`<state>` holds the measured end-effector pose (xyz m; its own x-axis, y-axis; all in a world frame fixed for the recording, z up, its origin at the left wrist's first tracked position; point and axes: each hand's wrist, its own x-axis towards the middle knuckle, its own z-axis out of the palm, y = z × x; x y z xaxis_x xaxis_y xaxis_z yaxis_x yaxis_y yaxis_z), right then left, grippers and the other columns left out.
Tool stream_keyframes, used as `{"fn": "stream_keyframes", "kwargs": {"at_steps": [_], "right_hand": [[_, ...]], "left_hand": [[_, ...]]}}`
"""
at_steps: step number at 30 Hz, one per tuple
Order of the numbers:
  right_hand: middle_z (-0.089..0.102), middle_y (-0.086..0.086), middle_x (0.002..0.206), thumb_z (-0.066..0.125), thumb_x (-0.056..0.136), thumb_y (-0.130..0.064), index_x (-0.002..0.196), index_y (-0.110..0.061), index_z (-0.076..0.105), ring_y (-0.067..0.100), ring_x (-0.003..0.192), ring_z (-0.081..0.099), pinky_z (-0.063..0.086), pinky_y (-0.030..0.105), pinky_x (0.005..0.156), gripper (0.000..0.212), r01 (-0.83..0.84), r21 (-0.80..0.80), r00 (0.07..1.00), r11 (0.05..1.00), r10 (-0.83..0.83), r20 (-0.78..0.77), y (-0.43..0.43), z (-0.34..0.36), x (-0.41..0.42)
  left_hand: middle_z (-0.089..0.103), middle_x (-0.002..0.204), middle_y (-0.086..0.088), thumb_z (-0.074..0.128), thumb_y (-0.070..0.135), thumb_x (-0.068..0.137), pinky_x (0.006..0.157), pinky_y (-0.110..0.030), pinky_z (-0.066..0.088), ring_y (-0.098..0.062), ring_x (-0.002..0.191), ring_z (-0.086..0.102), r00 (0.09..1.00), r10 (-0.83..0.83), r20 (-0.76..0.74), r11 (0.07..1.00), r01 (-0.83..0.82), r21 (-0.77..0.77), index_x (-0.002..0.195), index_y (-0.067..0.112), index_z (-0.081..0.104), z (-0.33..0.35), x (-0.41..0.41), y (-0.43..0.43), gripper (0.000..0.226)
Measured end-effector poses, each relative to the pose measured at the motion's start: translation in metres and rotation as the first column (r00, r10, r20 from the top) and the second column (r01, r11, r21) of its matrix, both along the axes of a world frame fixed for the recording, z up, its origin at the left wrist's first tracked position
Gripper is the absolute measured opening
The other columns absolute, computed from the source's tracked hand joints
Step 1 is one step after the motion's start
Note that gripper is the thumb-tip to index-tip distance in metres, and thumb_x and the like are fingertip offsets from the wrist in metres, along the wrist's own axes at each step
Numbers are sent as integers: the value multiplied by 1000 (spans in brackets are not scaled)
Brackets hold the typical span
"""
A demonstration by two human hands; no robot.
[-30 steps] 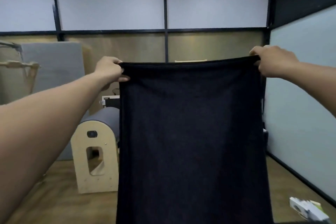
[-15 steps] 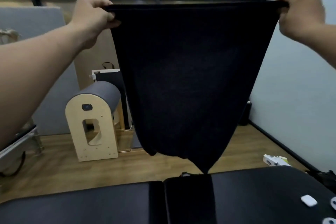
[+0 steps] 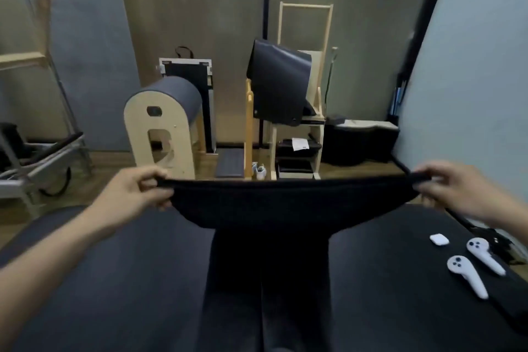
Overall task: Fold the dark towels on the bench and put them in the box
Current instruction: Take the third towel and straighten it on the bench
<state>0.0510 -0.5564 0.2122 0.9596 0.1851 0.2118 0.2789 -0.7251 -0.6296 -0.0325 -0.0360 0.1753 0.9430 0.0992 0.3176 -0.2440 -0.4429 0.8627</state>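
Note:
I hold a dark towel (image 3: 285, 205) stretched between both hands just above the black padded bench (image 3: 120, 280). My left hand (image 3: 140, 191) pinches its left top corner. My right hand (image 3: 454, 188) pinches the right top corner. The towel's lower part lies down the middle of the bench toward me, hard to tell from the dark padding. No box is in view.
Two white controllers (image 3: 468, 274) and a small white case (image 3: 439, 239) lie on the bench at the right. Beyond the bench stand a wooden barrel-shaped apparatus (image 3: 163, 123), a wooden rack (image 3: 297, 111) and a metal frame (image 3: 37, 163) on the floor.
Both hands came down from high in front of me to just above the bench. The towel, hanging full length before, now lies partly on the bench. The view tilted downward.

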Motion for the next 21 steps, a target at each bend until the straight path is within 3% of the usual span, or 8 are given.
{"fn": "stream_keyframes", "kwargs": {"at_steps": [4,7,11,14,16,18,21], "right_hand": [[73,19,74,60,89,15,86,-1,67,25,71,73,63,46,62,18,73,42,933,996,-53,-356,-23,-144,-93],[74,9,67,63,86,16,78,-6,69,13,65,72,61,31,61,24,76,-18,873,997,-75,-481,-27,-213,-160],[67,-4,55,65,83,16,72,-11,69,-1,51,63,51,13,55,30,153,-23,883,988,-147,-445,-30,-235,-201],[72,-11,71,74,81,3,74,-31,70,4,68,67,49,16,66,36,165,-61,921,984,-176,-348,-35,-234,-207],[71,-18,78,76,83,-4,82,-41,67,8,78,67,49,24,73,38,162,-53,931,985,-171,-323,-37,-230,-208],[70,-20,80,73,85,-6,79,-38,67,8,82,66,49,27,76,32,167,-39,933,985,-170,-318,-38,-226,-208],[73,-14,89,68,88,-2,82,-34,68,7,93,66,49,23,85,32,182,47,940,982,-159,-302,-38,-224,-205]], "left_hand": [[65,68,-22,65,-19,80,61,-20,52,-22,63,64,939,-21,-342,1000,17,-15,81,-15,59,-121,-91,-30,8],[64,61,-14,69,-23,73,60,-15,48,-15,62,59,886,48,-461,999,-51,7,74,-14,58,-185,-147,-44,14],[61,61,-18,69,-25,72,57,-16,50,-17,58,59,860,83,-503,991,-122,-46,75,-18,58,-218,-193,-54,14],[64,64,-9,73,-16,76,64,-17,47,-19,66,60,867,113,-485,990,-140,-19,75,-8,63,-218,-199,-54,13],[65,73,-7,76,-3,79,74,-26,44,-22,78,61,853,100,-513,993,-118,-4,74,8,67,-214,-195,-50,16],[66,92,-7,77,8,82,90,-35,41,-23,95,61,830,91,-550,994,-107,3,77,19,68,-211,-190,-46,15],[74,109,2,68,-3,88,112,-38,32,-6,115,54,862,-10,-507,996,-38,-84,83,8,60,-203,-183,-46,14]]}}
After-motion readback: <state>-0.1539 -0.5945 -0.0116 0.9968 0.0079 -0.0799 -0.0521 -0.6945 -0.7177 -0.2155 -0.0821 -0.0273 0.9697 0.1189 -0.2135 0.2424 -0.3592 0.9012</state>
